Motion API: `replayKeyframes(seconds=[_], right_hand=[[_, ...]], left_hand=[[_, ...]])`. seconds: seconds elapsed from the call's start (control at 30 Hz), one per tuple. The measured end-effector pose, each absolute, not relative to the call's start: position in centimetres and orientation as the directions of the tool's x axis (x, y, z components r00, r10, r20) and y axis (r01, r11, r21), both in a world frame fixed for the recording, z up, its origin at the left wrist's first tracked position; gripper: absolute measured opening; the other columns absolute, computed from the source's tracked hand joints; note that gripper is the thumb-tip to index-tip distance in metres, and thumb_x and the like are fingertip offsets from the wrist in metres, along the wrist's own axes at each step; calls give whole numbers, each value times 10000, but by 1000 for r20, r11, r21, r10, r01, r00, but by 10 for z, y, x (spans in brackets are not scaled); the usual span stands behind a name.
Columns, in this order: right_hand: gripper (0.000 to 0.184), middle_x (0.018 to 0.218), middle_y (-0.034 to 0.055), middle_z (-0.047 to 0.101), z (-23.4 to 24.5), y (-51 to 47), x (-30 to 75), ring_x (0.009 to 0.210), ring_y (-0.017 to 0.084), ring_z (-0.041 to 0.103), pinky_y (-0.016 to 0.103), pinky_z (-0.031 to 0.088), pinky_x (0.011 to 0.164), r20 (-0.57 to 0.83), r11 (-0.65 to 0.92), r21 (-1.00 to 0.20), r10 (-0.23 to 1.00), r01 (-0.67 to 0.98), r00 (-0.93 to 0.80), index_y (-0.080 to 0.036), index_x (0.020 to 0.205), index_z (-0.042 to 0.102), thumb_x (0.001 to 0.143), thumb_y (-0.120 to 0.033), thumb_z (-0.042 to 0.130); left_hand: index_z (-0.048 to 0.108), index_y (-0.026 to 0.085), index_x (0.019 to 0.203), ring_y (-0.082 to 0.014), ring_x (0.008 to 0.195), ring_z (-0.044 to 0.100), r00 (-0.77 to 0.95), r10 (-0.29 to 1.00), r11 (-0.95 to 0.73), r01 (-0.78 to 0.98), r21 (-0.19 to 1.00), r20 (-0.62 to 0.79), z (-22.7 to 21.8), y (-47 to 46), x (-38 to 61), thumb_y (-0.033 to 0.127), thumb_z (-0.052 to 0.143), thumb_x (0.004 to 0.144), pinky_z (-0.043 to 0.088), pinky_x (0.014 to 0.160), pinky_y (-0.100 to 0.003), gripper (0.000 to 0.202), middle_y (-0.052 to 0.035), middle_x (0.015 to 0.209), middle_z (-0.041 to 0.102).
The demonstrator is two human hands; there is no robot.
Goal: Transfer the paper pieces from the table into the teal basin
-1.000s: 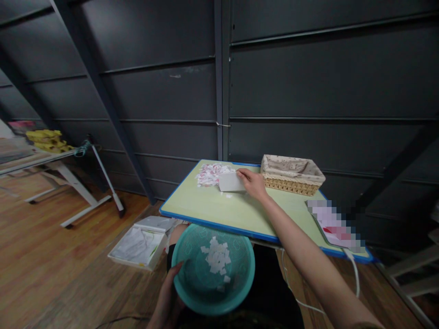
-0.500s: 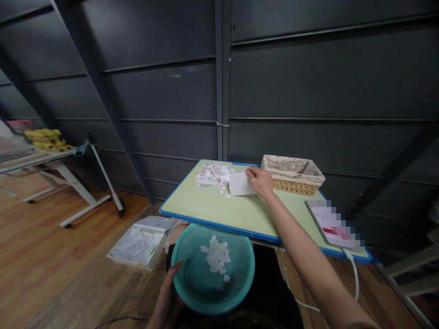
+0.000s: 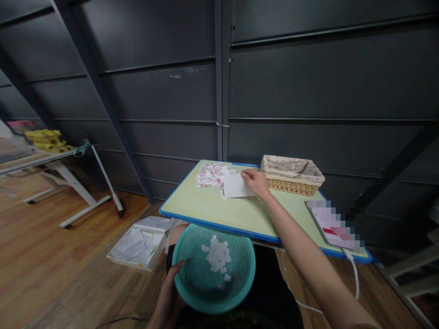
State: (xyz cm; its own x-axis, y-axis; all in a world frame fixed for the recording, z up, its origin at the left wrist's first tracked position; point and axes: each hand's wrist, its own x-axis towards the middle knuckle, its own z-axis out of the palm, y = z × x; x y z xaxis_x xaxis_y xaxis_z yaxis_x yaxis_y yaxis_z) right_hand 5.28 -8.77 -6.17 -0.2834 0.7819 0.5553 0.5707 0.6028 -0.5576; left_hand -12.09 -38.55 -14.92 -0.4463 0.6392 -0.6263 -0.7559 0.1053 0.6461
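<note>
My right hand (image 3: 254,181) reaches over a small green table with a blue edge (image 3: 219,225) and pinches a white card (image 3: 235,187). The card's left edge touches a pile of red-and-white paper scraps (image 3: 213,174) at the table's far side. My left hand (image 3: 169,296) grips the near left rim of a teal plastic basin (image 3: 195,279) held below the table's front edge. Several white paper scraps (image 3: 218,256) lie inside the basin.
A lined wicker basket (image 3: 291,174) stands at the table's back right. A flat device with a white cable (image 3: 334,225) lies at the right. A white box (image 3: 142,242) sits on the wooden floor at the left, with a white-legged stand (image 3: 85,183) beyond. A dark panelled wall rises behind.
My right hand with the card moved right and up off the table half a second ago, then came back left against the scrap pile. The basin stayed nearly still.
</note>
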Motion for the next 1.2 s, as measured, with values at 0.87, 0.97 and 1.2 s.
replayKeyframes(seconds=[0.87,0.97,1.2], right_hand=[[366,942,120,740,-69,-79,48,813,231,641,337,478,734,539,553,-781,832,291,-135,-136,924,743,801,-429,561],[343,923,105,748,-71,-75,52,797,238,654,344,485,740,572,566,-707,810,425,-128,-156,962,744,837,-394,530],[291,1016,101,741,-72,-80,49,930,263,671,355,483,826,568,606,-589,781,534,-260,-183,969,754,857,-318,522]], left_hand=[[537,52,1314,-341,1043,685,-465,682,34,-750,660,-564,-131,-387,-114,183,620,765,510,959,-482,571,-121,852,812],[496,40,1346,-344,1044,684,-459,693,20,-758,652,-556,-131,-385,-116,166,616,757,509,958,-489,614,-134,881,809],[546,103,1324,-348,1014,697,-470,569,84,-783,616,-675,-129,-377,-120,149,593,757,529,918,-497,571,-150,951,801]])
